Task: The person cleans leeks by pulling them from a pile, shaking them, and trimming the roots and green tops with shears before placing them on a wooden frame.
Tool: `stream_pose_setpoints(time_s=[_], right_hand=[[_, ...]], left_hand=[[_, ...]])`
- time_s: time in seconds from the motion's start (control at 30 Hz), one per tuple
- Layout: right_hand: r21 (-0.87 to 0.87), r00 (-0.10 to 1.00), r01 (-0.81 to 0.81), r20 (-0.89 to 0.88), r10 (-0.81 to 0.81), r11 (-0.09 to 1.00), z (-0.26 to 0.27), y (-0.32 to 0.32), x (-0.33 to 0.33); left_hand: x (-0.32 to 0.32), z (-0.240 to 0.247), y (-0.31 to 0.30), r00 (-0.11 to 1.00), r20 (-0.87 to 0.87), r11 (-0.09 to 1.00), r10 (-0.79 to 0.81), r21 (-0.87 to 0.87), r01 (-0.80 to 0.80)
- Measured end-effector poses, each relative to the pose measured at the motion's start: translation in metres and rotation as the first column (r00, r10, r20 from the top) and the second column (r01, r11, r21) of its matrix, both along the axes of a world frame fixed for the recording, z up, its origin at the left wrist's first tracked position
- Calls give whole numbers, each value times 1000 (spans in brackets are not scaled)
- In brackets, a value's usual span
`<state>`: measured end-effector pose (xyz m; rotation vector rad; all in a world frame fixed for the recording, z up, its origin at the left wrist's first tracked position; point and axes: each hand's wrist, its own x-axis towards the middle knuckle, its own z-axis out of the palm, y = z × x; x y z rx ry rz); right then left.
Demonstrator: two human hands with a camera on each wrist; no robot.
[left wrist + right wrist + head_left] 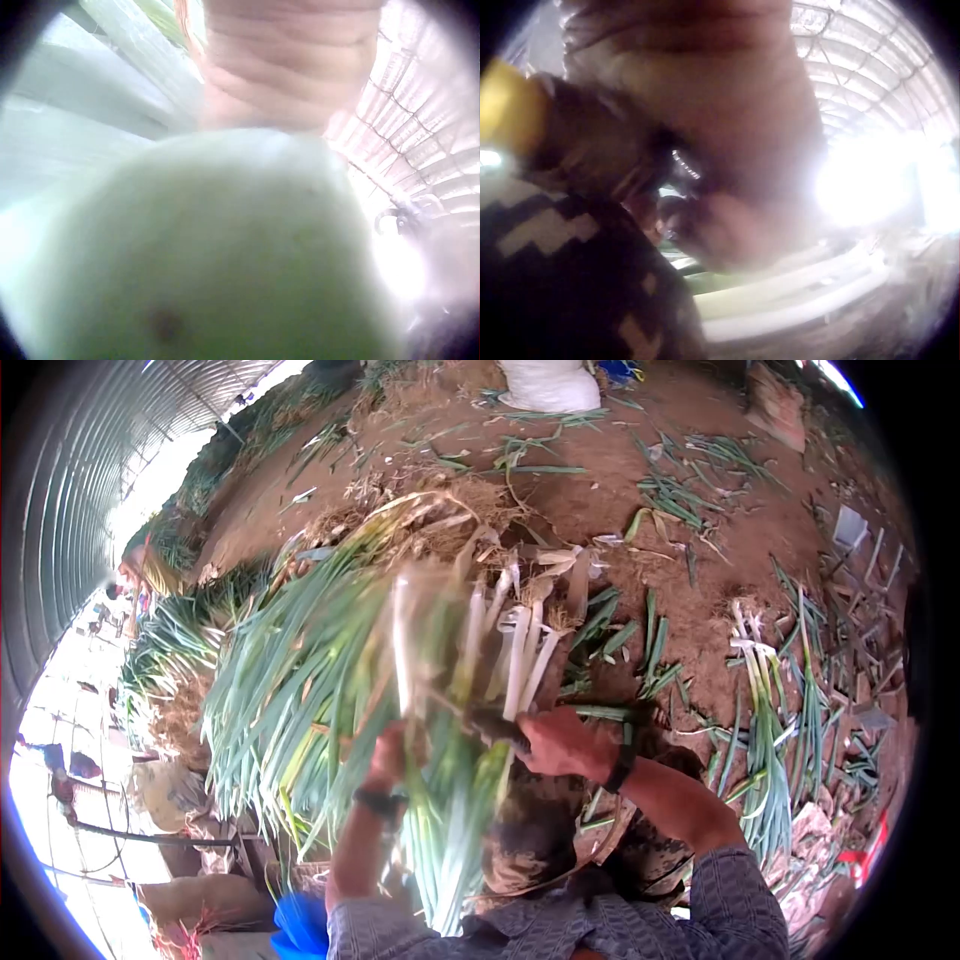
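**Head view: both hands at a bundle of green onions over bare soil**

The bundle of green onions (330, 690) lies across the person's lap, left of centre. Its long flat leaves fan to the left, and its smooth white stalks point far, motion-blurred. The left hand (388, 755) is curled round stalks at the bundle's near side. The right hand (560, 743) is closed round a dark tool (497, 728) just beside the white stalks. Crumbly reddish soil (620, 490) carries loose onions (765, 760) at right.

Only the left wrist view shows a stalk (217, 255) close up, a pale green blur. The right wrist view adds blocky camouflage cloth (562, 285) and the ribbed arched roof (855, 60).
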<state>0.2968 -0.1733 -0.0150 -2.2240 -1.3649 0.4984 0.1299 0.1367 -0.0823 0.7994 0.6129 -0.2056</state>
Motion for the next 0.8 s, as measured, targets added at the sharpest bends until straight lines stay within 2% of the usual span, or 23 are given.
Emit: stream_pose_setpoints(time_s=[0.07,0.13,0.2,0.3,0.33,0.43,0.53,0.63,0.73,0.8], right_hand=[[62,1000,15,7,-16,998,-10,0,-1],[60,999,-18,35,16,998,-11,0,1],[82,1000,24,8,-25,996,-16,2,4],[71,992,112,-66,-107,991,-27,8,7],[56,986,143,-93,-137,988,-32,9,9],[156,964,264,-75,-255,952,-51,15,25],[78,966,248,-95,-241,966,-23,8,27],[90,934,314,-208,-290,945,-31,11,30],[175,975,223,-25,-222,959,-29,7,22],[178,982,182,17,-188,967,-41,10,20]], left_hand=[[3,3,6,989,-54,989,139,63,-136],[2,5,6,990,-5,987,141,80,-140],[-1,13,-3,989,15,981,147,124,-148],[2,16,-24,993,-35,944,114,316,-97],[5,17,-30,996,-37,946,82,318,-66],[10,20,-48,999,-45,939,26,344,-9],[15,27,-57,999,-51,948,-8,317,24],[12,24,-58,1000,-22,966,21,256,-15],[5,11,-44,993,-2,992,116,49,-116],[0,9,-32,993,62,992,98,-90,-92]])
